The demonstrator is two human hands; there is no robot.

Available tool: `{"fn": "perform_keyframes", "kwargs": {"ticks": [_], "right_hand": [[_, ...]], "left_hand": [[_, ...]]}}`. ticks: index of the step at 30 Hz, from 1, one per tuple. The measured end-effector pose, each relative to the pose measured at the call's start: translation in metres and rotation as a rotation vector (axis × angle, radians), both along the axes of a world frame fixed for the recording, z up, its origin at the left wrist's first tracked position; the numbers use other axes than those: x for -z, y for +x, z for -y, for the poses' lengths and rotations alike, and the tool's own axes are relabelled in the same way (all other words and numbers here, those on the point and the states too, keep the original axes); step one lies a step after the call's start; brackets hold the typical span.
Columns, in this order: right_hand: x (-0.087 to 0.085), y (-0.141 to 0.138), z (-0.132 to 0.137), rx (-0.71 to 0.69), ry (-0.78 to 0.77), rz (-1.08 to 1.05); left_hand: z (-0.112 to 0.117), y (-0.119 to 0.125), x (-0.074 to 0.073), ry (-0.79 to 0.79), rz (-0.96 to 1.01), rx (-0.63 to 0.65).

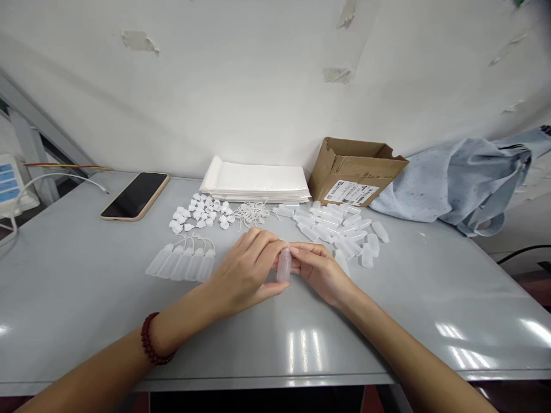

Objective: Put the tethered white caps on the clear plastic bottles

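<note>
- The left hand (243, 269), with a red beaded bracelet (151, 338) on its wrist, and the right hand (321, 272) are together over the grey desk (86, 310), their fingertips pinching a translucent plastic bottle (283, 265) between them, which holds it upright and steady.
- Just left of the left hand, five similar bottles (181, 264) lie side by side in a neat row, thin white cords looping from their tops.
- Just right of the right hand, loose bottles (331, 232) lie in a heap, kept apart from that row.
- Farther back, small white caps (200, 209) and a tangle of cords (252, 213) form separate piles.
- Along the far edge lie a smartphone (135, 196), a stack of white bags (253, 180), an open cardboard box (350, 169), and a crumpled pale blue cloth (469, 183).
- Nothing stands between the hands and the piles.
</note>
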State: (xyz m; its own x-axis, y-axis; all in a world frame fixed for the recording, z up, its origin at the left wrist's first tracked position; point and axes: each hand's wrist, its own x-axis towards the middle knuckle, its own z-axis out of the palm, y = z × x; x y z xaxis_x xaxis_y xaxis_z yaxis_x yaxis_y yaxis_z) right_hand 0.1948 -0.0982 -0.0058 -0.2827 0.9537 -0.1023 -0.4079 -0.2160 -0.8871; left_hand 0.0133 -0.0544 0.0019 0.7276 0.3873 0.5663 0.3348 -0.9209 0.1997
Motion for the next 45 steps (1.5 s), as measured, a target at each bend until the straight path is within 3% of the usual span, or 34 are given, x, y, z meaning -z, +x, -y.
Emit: {"fn": "perform_keyframes", "kwargs": {"ticks": [9, 20, 29, 37, 45], "right_hand": [[0.002, 0.0, -0.002, -0.018, -0.03, -0.045], [0.002, -0.002, 0.0, 0.003, 0.018, 0.073], [0.004, -0.007, -0.001, -0.056, 0.027, 0.166], [0.004, -0.021, 0.002, 0.082, 0.318, 0.665], [0.008, -0.041, 0.005, 0.111, 0.593, 0.872]], "left_hand": [[-0.001, -0.001, 0.002, 0.076, -0.005, -0.013], [-0.002, -0.002, -0.007, -0.046, -0.076, -0.002], [-0.007, -0.008, -0.016, -0.088, -0.122, 0.057], [-0.022, -0.027, -0.017, -0.151, -0.223, 0.016], [-0.023, -0.05, -0.013, -0.249, -0.22, -0.056]]}}
